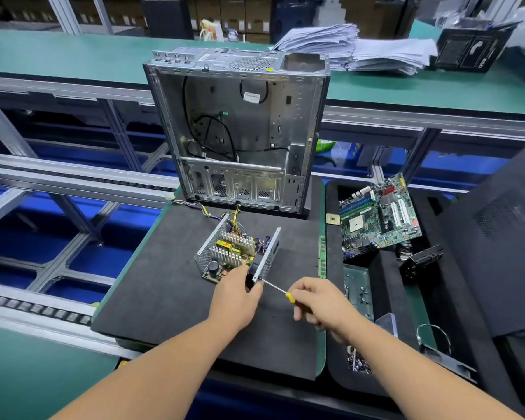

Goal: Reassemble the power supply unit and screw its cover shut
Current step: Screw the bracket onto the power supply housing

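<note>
Evidently, with the open power supply mid-mat at six o'clock of the computer case, the left hand should keep gripping its near corner while the right hand, wrapped round the screwdriver, drives square to the side wall.

Black foam mat bears open power supply, computer case, perhaps loose wires.

Empty computer case stood upright at 12 o'clock on black foam mat, open side facing camera. Motherboard laid in black tray at 3 o'clock. Paper stacks piled on green bench at 1 o'clock. Black panel leaned at far right.
</note>
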